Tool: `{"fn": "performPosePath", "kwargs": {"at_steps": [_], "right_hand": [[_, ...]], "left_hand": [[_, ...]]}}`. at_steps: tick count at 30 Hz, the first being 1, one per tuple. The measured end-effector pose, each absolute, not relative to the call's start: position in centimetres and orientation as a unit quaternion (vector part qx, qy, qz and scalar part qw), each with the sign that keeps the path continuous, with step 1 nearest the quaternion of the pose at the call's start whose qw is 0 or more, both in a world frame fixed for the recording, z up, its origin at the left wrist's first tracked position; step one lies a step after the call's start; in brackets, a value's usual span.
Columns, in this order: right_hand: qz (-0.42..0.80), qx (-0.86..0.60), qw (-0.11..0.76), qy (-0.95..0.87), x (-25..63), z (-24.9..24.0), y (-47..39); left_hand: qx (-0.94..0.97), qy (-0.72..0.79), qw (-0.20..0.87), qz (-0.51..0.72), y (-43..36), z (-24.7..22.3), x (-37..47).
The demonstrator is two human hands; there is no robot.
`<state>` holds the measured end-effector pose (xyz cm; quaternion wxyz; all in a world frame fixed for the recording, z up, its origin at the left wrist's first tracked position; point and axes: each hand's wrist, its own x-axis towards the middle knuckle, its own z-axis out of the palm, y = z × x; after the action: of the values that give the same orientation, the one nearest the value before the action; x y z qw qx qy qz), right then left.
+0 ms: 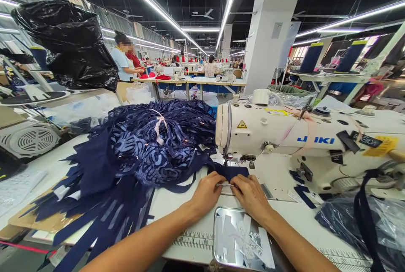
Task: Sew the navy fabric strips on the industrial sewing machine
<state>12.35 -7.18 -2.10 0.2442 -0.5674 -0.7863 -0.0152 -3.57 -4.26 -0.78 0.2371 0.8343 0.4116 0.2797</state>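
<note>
In front of the sewing machine's needle area, my left hand (206, 192) pinches one end of a small white strip (225, 184). My right hand (251, 195) has its fingertips closed at the other end of that strip. A navy fabric band (238, 171) lies just beyond my fingers, running under the presser foot (226, 161) of the white sewing machine (253, 126). To the left is a big tied bundle of navy lace garments (167, 153), with long bands fanned out toward me. Whether my fingers also grip the navy band is hidden.
A metal tray (242, 238) with white labels sits between my forearms. Ruler markings (196, 240) run along the table's front edge. Plastic-wrapped navy fabric (341, 217) lies at right. Navy thread cones (311, 58) and a black plastic bag (68, 46) stand higher. People work farther back.
</note>
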Motion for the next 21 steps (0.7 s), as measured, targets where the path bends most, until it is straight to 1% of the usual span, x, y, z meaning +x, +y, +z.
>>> {"fn": "performPosePath", "kwargs": {"at_steps": [8,16,21], "right_hand": [[-0.023,-0.563,0.265,-0.783,12.25,-2.24,-7.14],[0.008,-0.571,0.248,-0.783,12.28,-2.04,-7.19],[0.009,-0.568,0.254,-0.783,12.24,-1.99,-7.32]], "left_hand": [[0.842,0.395,0.237,0.281,-4.03,-1.1,-3.17],[0.854,0.398,0.22,0.253,-4.07,-1.29,-3.05],[0.85,0.41,0.225,0.242,-4.17,-1.16,-3.05]]}}
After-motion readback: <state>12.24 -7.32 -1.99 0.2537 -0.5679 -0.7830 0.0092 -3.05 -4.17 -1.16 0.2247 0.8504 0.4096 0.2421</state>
